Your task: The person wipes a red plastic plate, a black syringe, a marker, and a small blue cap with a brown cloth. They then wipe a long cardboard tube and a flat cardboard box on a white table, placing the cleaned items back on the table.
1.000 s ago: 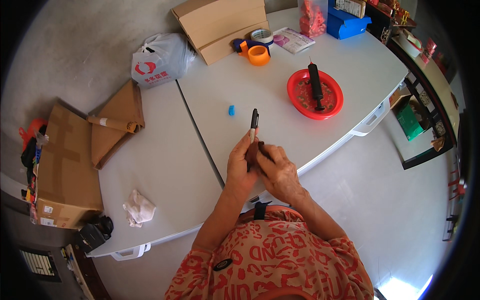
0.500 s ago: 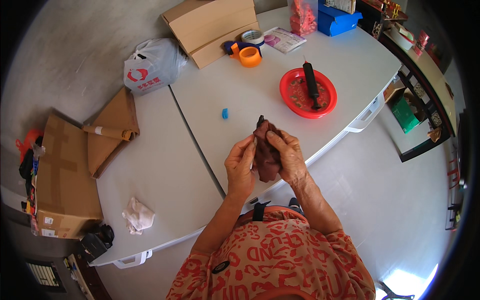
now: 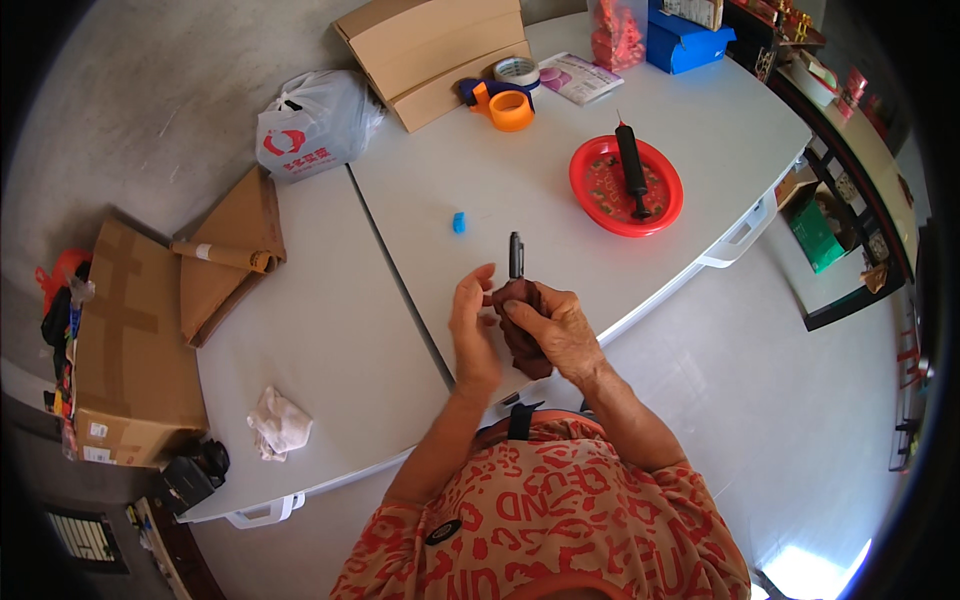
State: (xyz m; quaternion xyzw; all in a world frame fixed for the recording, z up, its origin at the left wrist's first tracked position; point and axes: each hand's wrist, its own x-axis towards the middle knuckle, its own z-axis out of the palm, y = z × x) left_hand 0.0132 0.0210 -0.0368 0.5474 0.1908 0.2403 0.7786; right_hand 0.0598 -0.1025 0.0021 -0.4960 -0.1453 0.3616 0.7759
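Observation:
In my right hand (image 3: 562, 332) is a bunched dark brown cloth (image 3: 522, 345), gripped between thumb and fingers. Out of the cloth's top sticks a slim black and silver pen (image 3: 516, 256) with a clip, upright; its lower part is hidden in the folds. My left hand (image 3: 473, 330) is at the cloth's left side, its fingers apart and extended, holding nothing that I can see. Beyond both hands a small blue object (image 3: 459, 222) lies on the pale table (image 3: 420, 190).
A red bowl (image 3: 661, 222) with a black hand pump (image 3: 631, 165) stands to the right. Tape rolls (image 3: 511, 110), a plastic bag (image 3: 312, 128) and cardboard (image 3: 440, 50) line the back. At left are a crumpled white cloth (image 3: 280, 422) and a large carton (image 3: 135, 350).
The pen's top now shows clearly above the cloth. My left hand has let go of the cloth and opened, while my right hand has wrapped around it.

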